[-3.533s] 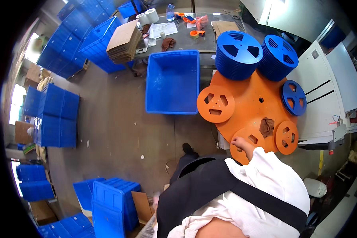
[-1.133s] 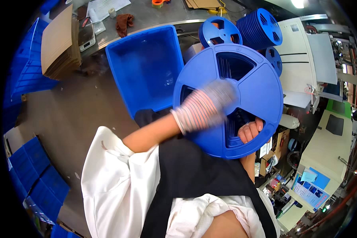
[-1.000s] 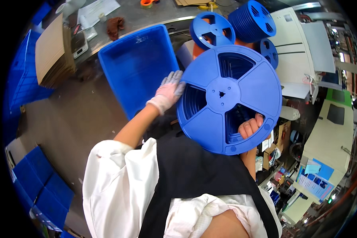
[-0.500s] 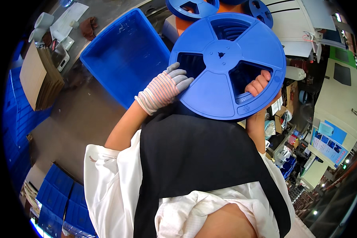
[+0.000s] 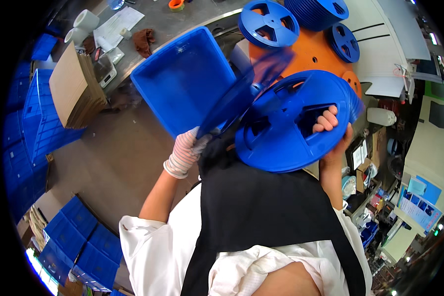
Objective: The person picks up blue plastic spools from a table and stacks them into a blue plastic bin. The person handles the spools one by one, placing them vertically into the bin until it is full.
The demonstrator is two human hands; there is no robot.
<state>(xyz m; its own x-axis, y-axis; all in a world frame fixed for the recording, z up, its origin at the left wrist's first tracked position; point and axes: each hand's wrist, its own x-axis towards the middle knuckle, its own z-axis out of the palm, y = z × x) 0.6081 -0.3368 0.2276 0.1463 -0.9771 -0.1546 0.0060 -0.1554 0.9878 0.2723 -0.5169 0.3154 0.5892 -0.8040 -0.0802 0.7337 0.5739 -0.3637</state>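
Head view shows your right hand (image 5: 330,129) hooked through a spoke opening of the large blue reel (image 5: 293,123) at chest height, gloved left hand (image 5: 186,152) pinching its blurred flange; judge it light, rigid, slick plastic, best gripped at openings.

the person wears a white short-sleeved top under a black apron, which fills the frame from the centre down to 6 o'clock. of the hands, the left hand (image 5: 186,152), at 9 o'clock of centre, is in a white knit glove with faint stripes and a ribbed cuff. the right hand (image 5: 330,129), toward 2 o'clock, is ungloved.
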